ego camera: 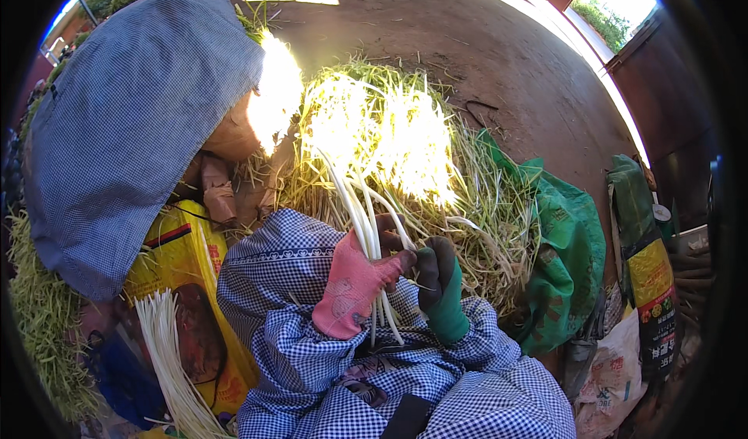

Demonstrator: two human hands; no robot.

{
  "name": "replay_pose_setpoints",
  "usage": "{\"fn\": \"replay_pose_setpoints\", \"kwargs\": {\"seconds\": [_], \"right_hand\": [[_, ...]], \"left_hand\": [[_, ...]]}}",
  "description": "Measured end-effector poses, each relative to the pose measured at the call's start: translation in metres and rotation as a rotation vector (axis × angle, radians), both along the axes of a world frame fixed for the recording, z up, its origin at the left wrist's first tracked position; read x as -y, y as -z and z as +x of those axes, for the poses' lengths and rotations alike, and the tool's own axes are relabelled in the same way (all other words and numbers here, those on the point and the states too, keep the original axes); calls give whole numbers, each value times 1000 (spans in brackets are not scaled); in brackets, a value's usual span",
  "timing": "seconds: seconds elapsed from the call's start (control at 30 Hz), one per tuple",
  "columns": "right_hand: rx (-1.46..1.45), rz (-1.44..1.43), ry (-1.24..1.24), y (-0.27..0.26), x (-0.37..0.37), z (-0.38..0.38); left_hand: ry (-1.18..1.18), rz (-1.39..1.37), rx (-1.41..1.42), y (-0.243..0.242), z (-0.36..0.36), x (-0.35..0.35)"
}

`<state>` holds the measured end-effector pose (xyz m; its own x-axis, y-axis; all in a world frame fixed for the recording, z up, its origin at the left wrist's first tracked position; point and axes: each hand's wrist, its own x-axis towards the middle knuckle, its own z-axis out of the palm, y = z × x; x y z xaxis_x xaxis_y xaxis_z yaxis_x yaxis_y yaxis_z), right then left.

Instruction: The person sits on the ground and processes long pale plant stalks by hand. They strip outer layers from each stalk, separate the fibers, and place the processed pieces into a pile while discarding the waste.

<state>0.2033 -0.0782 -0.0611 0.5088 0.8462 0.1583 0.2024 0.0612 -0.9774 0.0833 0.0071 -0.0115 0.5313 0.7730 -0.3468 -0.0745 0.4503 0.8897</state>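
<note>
My left hand (350,287), in a pink rubber-coated glove with bare-looking darkened fingers, grips a small bunch of long white stalks (363,223). Their upper ends fan out over the pile, and the lower ends hang below my fist. Close beside it, my right hand (439,287) wears a green glove with dark fingers. Its curled fingertips meet the end of one bent white stalk (392,214) at my left thumb. Ahead lies a heap of yellow-green leafy stalks (380,129), partly washed out by sun. A bundle of trimmed pale stalks (169,357) rests at the lower left.
A large checked cloth (146,100) bulges at left over a form I cannot make out. Below it lies a yellow printed sack (219,328). A green woven sack (564,252) flanks the heap at right, near a white sack (610,369). Bare brown floor (526,71) extends beyond.
</note>
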Motion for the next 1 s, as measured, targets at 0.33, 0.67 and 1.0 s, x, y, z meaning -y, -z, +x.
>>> {"fn": "replay_pose_setpoints", "kwargs": {"seconds": [0.33, 0.67, 1.0], "right_hand": [[-534, -106, 95, 0, 4, 17], [-1119, 235, -293, 9, 3, 51], [-58, -506, -79, 48, 61, 121]], "left_hand": [[40, -42, -38, -6, -1, 1], [-104, -153, 38, 1, 0, -3], [-316, -76, 6, 19, 2, -11]]}}
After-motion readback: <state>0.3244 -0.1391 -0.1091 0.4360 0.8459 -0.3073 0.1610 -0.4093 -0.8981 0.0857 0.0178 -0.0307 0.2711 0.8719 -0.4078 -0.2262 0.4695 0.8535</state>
